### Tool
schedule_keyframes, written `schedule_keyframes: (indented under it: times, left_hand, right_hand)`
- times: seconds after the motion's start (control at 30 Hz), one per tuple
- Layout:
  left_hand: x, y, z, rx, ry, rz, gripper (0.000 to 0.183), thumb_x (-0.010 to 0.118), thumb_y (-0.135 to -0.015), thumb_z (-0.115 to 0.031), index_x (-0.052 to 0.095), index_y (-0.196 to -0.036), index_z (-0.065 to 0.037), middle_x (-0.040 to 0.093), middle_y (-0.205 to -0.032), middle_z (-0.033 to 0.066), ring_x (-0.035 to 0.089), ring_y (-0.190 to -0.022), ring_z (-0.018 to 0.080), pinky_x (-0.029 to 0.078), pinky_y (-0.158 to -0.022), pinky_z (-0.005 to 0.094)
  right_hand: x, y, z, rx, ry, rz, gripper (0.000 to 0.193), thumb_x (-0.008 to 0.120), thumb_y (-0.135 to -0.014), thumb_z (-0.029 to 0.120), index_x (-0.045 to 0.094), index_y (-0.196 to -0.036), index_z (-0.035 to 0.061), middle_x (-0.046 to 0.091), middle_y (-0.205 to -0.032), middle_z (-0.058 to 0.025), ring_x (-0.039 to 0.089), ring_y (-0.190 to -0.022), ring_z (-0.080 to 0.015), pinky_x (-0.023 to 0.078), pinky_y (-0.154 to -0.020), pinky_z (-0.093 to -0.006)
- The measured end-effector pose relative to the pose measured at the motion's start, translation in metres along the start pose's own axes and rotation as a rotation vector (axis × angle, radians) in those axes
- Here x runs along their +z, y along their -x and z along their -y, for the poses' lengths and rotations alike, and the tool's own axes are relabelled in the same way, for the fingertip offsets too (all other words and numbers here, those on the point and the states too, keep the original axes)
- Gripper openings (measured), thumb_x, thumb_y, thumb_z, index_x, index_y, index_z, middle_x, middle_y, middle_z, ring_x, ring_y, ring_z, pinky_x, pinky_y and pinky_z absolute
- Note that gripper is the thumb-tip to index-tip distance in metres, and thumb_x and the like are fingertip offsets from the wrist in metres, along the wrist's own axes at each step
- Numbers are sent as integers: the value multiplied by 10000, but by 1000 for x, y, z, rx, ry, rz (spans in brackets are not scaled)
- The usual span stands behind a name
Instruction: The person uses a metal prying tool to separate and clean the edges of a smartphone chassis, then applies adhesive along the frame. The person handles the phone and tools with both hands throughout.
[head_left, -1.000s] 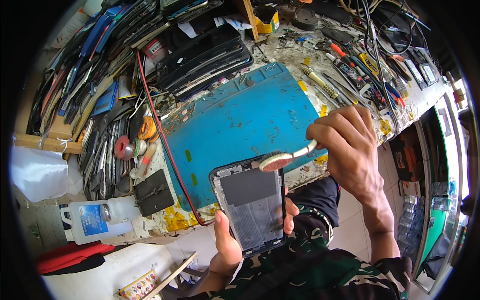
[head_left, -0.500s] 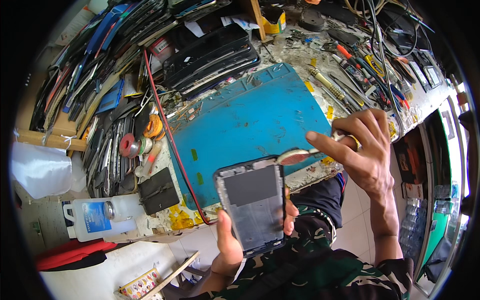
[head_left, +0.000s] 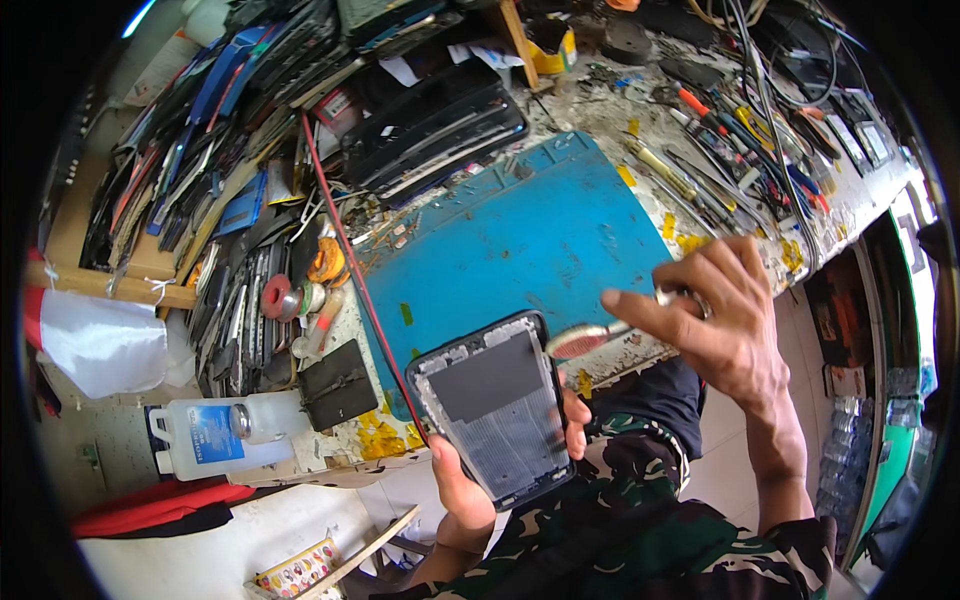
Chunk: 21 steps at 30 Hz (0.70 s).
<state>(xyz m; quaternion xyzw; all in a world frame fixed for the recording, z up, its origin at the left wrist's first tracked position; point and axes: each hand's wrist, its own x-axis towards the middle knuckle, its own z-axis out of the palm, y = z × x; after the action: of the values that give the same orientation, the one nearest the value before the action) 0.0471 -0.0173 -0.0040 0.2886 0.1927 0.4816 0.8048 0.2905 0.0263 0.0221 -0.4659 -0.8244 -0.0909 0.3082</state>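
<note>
My left hand (head_left: 465, 492) holds a black phone frame (head_left: 495, 415) tilted over my lap, thumb on one long edge and fingertips on the other. Inside it are a dark grey panel in the upper part, a ribbed grey area below, and whitish residue along the rim. Between the fingers of my right hand (head_left: 725, 325) is a brush (head_left: 580, 342) with a pale handle and an oval, reddish head. The brush head sits close beside the frame's upper right edge; whether they touch, I cannot tell. Beyond both lies a blue work mat (head_left: 510, 240).
Dark phone parts (head_left: 430, 130) are stacked behind the mat, and thin panels crowd the left. Screwdrivers and tweezers (head_left: 690, 180) lie at the right. A red cable (head_left: 345, 240) crosses the mat's left side. A white plastic jug (head_left: 215, 440) stands at lower left.
The phone frame has turned slightly, its top now leaning further left. The brush stays beside its upper edge in my right hand. The whole view has shifted a little.
</note>
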Motion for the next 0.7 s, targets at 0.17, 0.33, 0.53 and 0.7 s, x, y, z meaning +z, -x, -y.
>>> schedule_keyframes:
  times: [0.17,0.33,0.53,0.7]
  left_hand:
    - [7,-8,-3,154,-255,-247,1068,358,-839,-844,334,-1421,51,574,-1164,246,596,-950,316,490,-806,431]
    - [14,-11,-2,128,-471,-233,1054,293,-823,-868,364,-1428,-8,547,-1240,179,575,-1065,318,476,-901,412]
    - [17,-3,3,93,-419,-368,1099,214,-798,-905,369,-1428,-19,545,-1265,158,531,-1182,284,411,-1012,411]
    - [11,-2,8,125,-435,-297,1120,254,-789,-908,359,-1435,1,546,-1263,166,517,-1200,277,406,-1016,399]
  right_hand:
    - [-5,5,30,99,-510,-14,556,658,-744,17,630,-1283,149,625,-857,-16,583,-688,-191,489,-622,-357]
    - [14,2,81,92,-798,-79,603,740,-657,-122,616,-1225,37,692,-881,-75,630,-668,-207,519,-585,-329]
    - [23,-9,94,212,-710,-184,607,738,-673,-126,612,-1247,26,694,-915,-113,638,-670,-229,551,-607,-347]
    - [20,-14,94,154,-852,-100,549,666,-674,-184,639,-1195,-12,696,-837,-111,660,-641,-216,543,-585,-329]
